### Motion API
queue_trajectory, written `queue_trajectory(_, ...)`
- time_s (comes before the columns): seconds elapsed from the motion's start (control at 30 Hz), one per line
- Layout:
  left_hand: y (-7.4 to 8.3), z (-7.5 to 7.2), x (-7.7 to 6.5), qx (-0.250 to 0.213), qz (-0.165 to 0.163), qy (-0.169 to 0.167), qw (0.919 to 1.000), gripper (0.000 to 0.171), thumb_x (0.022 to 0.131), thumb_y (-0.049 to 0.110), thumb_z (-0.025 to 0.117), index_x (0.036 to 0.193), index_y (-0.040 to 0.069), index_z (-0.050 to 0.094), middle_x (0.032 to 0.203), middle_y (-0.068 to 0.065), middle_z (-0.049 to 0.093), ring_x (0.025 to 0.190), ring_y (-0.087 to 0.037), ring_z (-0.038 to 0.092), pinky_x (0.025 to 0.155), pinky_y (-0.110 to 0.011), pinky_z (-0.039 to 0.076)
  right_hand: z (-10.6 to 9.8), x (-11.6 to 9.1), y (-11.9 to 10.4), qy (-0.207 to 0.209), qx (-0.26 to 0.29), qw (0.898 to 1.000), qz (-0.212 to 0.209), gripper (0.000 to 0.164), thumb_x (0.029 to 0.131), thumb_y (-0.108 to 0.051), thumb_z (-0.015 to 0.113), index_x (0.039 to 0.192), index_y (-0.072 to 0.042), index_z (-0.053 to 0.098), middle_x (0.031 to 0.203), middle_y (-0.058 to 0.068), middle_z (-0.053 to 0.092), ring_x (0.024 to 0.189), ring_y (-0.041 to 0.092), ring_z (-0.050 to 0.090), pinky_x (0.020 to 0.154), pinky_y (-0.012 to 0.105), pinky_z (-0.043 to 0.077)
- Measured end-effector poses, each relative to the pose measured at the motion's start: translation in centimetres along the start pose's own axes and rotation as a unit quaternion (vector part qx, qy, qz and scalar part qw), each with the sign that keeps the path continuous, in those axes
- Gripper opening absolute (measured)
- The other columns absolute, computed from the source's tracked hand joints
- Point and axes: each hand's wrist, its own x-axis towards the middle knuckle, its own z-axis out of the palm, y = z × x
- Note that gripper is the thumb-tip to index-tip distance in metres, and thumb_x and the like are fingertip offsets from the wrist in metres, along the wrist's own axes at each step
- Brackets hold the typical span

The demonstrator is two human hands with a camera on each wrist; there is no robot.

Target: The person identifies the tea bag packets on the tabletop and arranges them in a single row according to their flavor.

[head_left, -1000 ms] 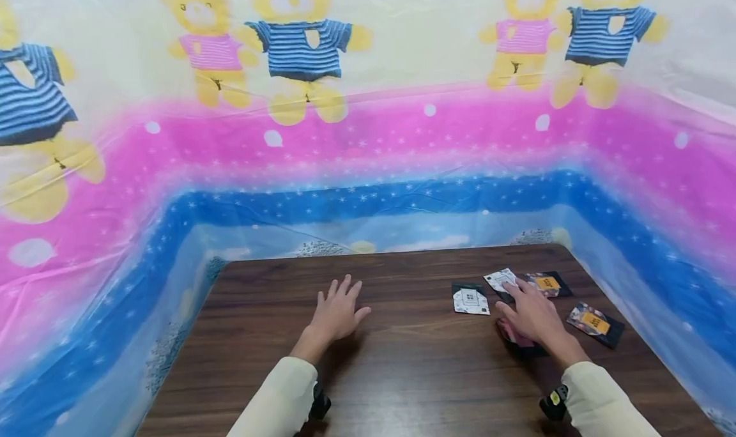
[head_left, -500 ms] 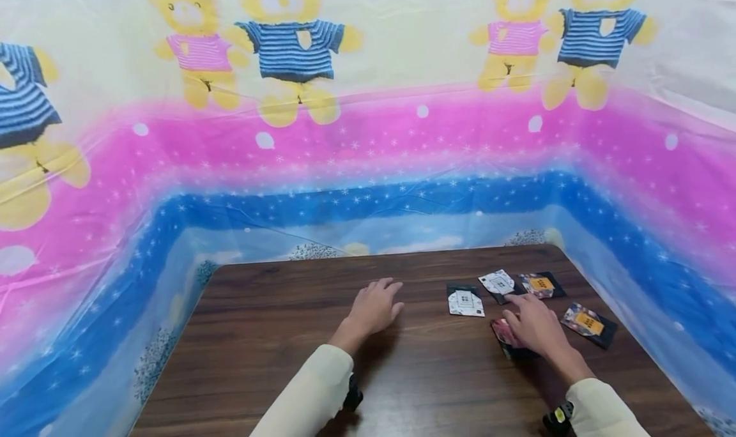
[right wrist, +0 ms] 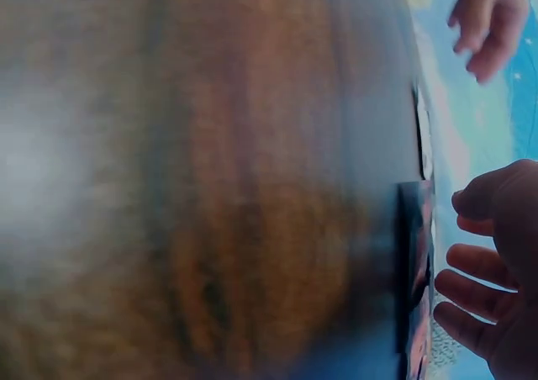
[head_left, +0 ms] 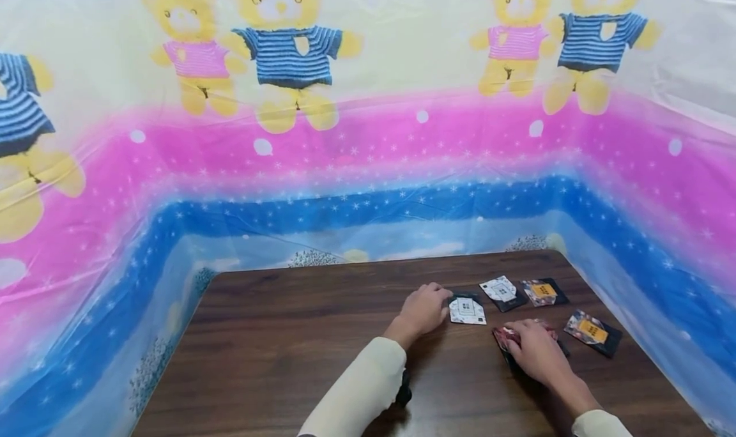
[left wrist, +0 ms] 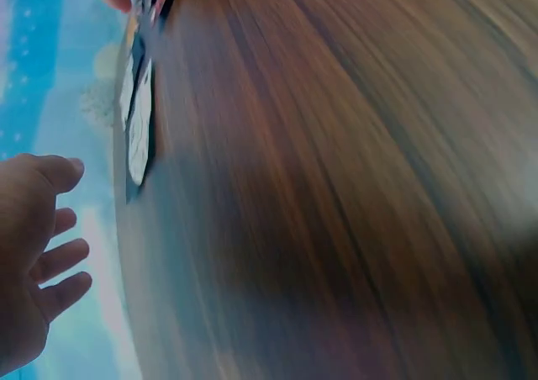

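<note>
On the wooden table (head_left: 276, 347), the left hand (head_left: 423, 310) was held beside the leftmost white packet (head_left: 467, 310) and the right hand (head_left: 539, 352) over the red packet (head_left: 503, 340), fingers parted, nothing visibly gripped, contact unclear, presumably for ready reach.

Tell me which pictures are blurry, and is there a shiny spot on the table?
In the head view, the packets look fairly clear, though tiny print is unreadable; in the left wrist view, the table looks soft; the right wrist view is blurriest, its wood grain smeared, with a pale shiny patch at the left edge.
</note>
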Motion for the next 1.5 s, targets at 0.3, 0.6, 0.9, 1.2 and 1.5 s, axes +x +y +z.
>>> queue_trajectory(0.3, 2.8, 2.0, 1.7, 0.005, 0.012, -0.026, 0.9996, 0.039, 0.102, 0.033, 0.061, 0.140, 0.028, 0.061, 0.139, 0.006, 0.061, 0.128, -0.011, 0.057, 0.102, -0.024, 0.051, 1.9, -1.2, -0.3, 0.052, -0.026, 0.996, -0.065, 0.029, 0.085, -0.014, 0.075, 0.113, -0.007, 0.076, 0.112, 0.022, 0.071, 0.108, 0.043, 0.065, 0.097, 0.062, 0.047)
queue_trajectory(0.6, 4.4, 3.5, 2.4, 0.017, -0.003, -0.044, 0.9989, 0.038, 0.103, 0.034, 0.059, 0.141, 0.036, 0.060, 0.141, 0.011, 0.059, 0.127, -0.010, 0.056, 0.097, -0.023, 0.053, 2.3, -1.0, -1.5, 0.010, -0.029, 0.998, -0.048, 0.032, 0.085, -0.011, 0.074, 0.117, -0.008, 0.076, 0.110, 0.018, 0.069, 0.109, 0.042, 0.064, 0.097, 0.061, 0.048)
queue_trajectory(0.9, 6.7, 5.4, 3.4, 0.055, -0.003, -0.061, 0.9966, 0.031, 0.105, 0.031, 0.053, 0.134, 0.036, 0.065, 0.133, 0.010, 0.063, 0.118, -0.009, 0.056, 0.097, -0.022, 0.051, 2.1, -1.9, -0.4, -0.026, -0.031, 0.999, -0.009, 0.035, 0.086, -0.011, 0.073, 0.121, -0.007, 0.075, 0.120, 0.024, 0.068, 0.114, 0.047, 0.062, 0.097, 0.063, 0.047)
queue_trajectory(1.2, 5.9, 4.5, 4.1, 0.165, 0.026, -0.065, 0.9838, 0.025, 0.104, 0.026, 0.056, 0.120, 0.035, 0.072, 0.109, 0.010, 0.068, 0.103, -0.007, 0.058, 0.093, -0.023, 0.048, 1.6, -1.1, -0.7, -0.002, -0.017, 1.000, -0.008, 0.035, 0.085, -0.008, 0.073, 0.120, -0.009, 0.075, 0.118, 0.023, 0.068, 0.113, 0.044, 0.063, 0.097, 0.062, 0.047)
queue_trajectory(1.5, 5.6, 3.8, 4.0, 0.156, 0.023, -0.062, 0.9855, 0.024, 0.105, 0.029, 0.055, 0.123, 0.036, 0.070, 0.111, 0.011, 0.069, 0.110, -0.004, 0.058, 0.100, -0.022, 0.044, 1.0, -0.3, -0.8, -0.036, -0.012, 0.999, 0.012, 0.035, 0.088, -0.011, 0.073, 0.123, -0.008, 0.074, 0.122, 0.023, 0.067, 0.119, 0.046, 0.060, 0.100, 0.063, 0.045)
